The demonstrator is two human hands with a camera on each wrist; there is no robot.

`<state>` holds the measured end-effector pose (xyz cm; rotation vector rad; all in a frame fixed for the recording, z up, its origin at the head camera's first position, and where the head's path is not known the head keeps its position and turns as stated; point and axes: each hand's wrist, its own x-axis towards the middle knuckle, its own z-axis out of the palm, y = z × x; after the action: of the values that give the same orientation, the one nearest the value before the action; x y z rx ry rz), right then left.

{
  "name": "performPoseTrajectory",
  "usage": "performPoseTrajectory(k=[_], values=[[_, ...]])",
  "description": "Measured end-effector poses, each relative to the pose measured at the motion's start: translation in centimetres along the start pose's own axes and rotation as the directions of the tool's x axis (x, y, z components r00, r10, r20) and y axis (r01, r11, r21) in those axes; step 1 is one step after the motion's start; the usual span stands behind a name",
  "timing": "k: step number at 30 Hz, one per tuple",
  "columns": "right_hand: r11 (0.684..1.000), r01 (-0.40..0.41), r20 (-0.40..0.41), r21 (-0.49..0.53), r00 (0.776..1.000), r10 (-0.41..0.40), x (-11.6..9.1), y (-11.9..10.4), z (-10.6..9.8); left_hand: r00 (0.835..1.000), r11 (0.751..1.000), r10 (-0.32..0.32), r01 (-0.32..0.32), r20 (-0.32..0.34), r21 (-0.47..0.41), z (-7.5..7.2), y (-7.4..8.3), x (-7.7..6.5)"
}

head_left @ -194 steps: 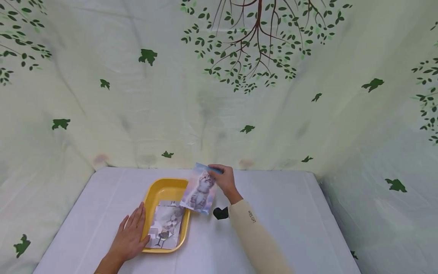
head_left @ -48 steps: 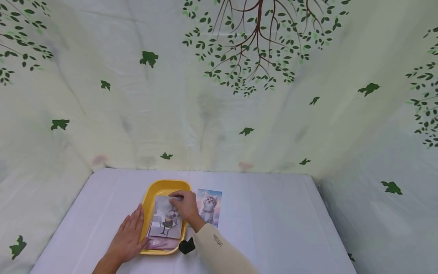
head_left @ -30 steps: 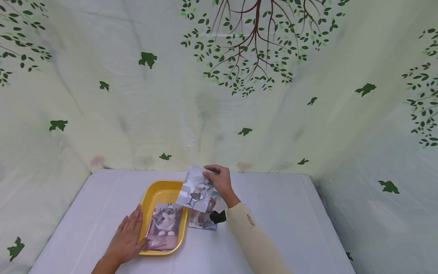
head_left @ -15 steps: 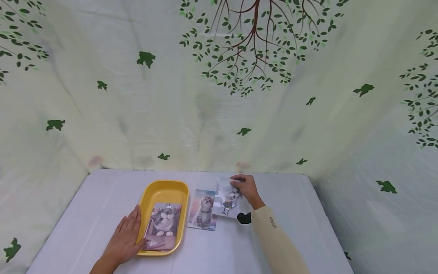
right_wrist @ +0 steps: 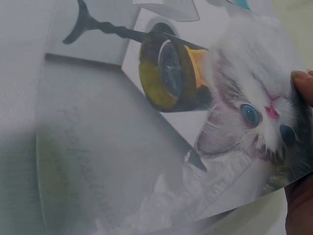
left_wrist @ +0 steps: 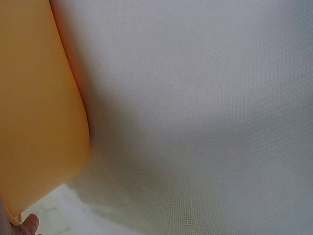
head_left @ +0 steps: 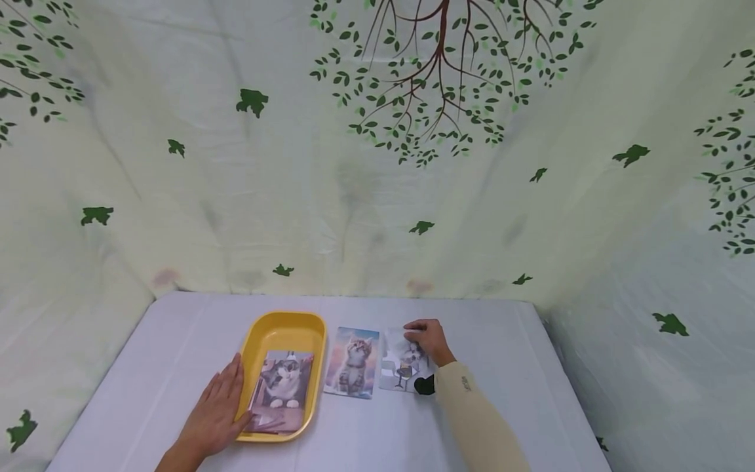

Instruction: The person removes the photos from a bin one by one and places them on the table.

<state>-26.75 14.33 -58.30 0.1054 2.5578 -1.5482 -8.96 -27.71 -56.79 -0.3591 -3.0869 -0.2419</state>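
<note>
My right hand [head_left: 429, 341] pinches the upper right edge of a picture card [head_left: 392, 367], low over the table. In the right wrist view the card [right_wrist: 112, 137] shows a white and grey kitten with blue eyes and a glass-like shape; the thumb is on its face. My left hand [head_left: 208, 412] rests along the left side of a yellow tray [head_left: 288, 329], fingers straight, thumb over the rim. Inside the tray lies a stack of cards, topped by a grey and white cat card [head_left: 284, 383]. A tabby kitten card [head_left: 352, 362] lies flat between tray and right hand.
A white cloth covers the table [head_left: 366, 436]. Behind it and at both sides hang pale sheets [head_left: 354, 196] printed with leaves and branches. The tray's yellow outer wall [left_wrist: 39, 107] fills the left of the left wrist view.
The tabby kitten card went from my right hand onto the table. That hand then lifted the glass card from the tray and moved it right and down beside the tabby card. The left hand stayed.
</note>
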Motion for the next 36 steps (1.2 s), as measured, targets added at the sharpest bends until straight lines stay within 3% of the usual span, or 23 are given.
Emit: performPoseTrajectory(k=[21, 27, 31, 36], values=[[0.987, 0.087, -0.024, -0.137, 0.996, -0.091, 0.7, 0.6, 1.3, 0.996, 0.999, 0.041, -0.039, -0.08, 0.028, 0.4, -0.2, -0.2], [0.986, 0.119, -0.061, -0.113, 0.99, -0.127, 0.2, -0.3, 1.4, 1.0, 1.0, 0.013, -0.013, -0.023, -0.009, 0.0, -0.2, -0.1], [0.967, 0.23, -0.048, -0.111, 0.971, -0.236, -0.2, -1.8, 2.1, 1.0, 1.0, 0.003, -0.003, 0.004, -0.023, -0.1, -0.1, -0.1], [0.919, 0.391, 0.088, -0.045, 0.918, -0.387, -1.4, -4.6, 4.3, 1.0, 1.0, 0.014, -0.014, -0.024, -0.016, 0.1, 0.0, -0.1]])
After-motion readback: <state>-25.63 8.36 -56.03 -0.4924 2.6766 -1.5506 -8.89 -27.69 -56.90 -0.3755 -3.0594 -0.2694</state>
